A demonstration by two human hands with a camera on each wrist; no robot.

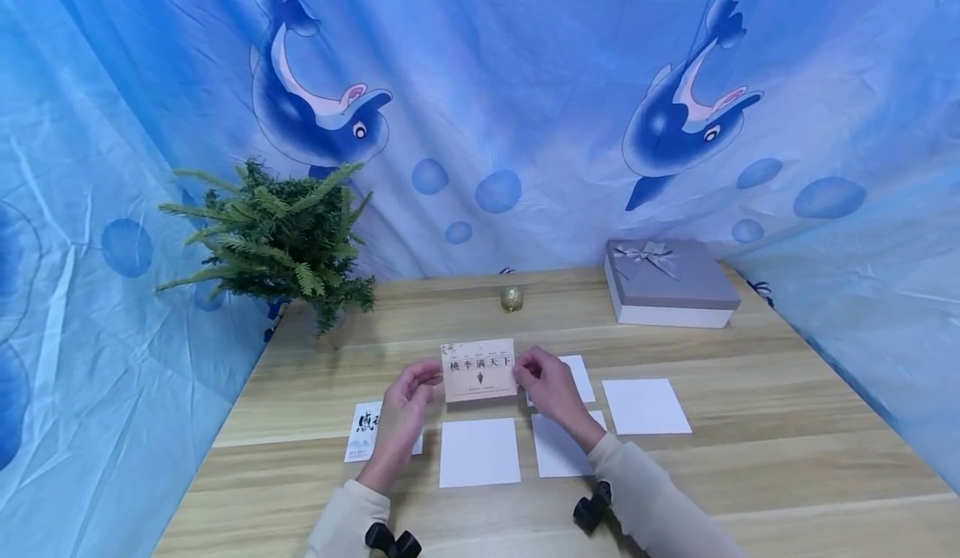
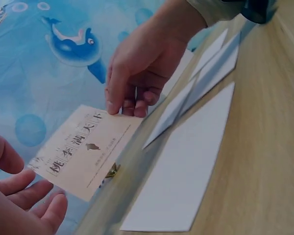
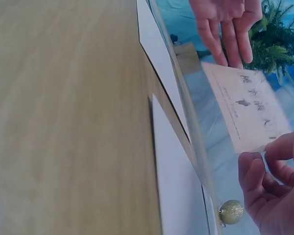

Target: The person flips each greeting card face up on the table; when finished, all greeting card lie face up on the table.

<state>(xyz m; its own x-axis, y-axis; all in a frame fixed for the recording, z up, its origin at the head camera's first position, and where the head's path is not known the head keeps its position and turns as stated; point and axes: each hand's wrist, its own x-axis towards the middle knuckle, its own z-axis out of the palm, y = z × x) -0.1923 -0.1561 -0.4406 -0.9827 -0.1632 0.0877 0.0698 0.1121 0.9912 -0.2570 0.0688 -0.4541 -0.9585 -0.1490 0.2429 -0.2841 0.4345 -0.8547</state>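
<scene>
A beige card (image 1: 480, 369) printed with dark characters is held upright above the wooden table (image 1: 750, 458). My right hand (image 1: 522, 368) pinches its right edge between thumb and fingers; the left wrist view shows that pinch on the card (image 2: 83, 152) by the right hand (image 2: 130, 98). My left hand (image 1: 429, 377) sits at the card's left edge with its fingers nearly straight. In the right wrist view the left hand's fingertips (image 3: 230, 54) just reach the card (image 3: 250, 107). Whether they grip it I cannot make out.
Several blank white cards (image 1: 480, 451) lie flat under and to the right of my hands. A printed card (image 1: 363, 431) lies at the left. Further back are a small gold ball (image 1: 512, 297), a grey gift box (image 1: 671, 283) and a green plant (image 1: 277, 241). Blue dolphin cloth surrounds the table.
</scene>
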